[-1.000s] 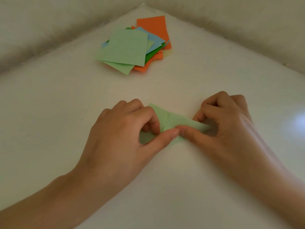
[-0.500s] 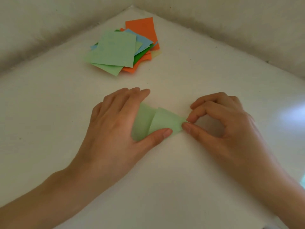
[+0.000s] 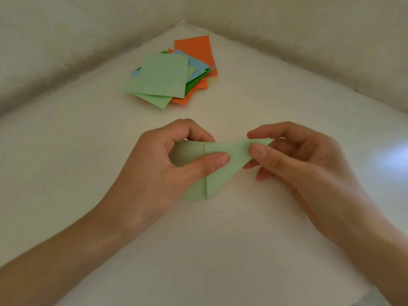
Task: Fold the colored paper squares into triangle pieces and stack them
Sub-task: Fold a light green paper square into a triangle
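a folded light green paper [image 3: 223,160] is pinched by the left hand [image 3: 167,164] and right hand [image 3: 293,160], its left part hidden behind curled fingers.

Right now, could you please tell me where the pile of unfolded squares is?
In the head view the pile of squares lies by the far wall corner, left of centre, beyond the held green paper.
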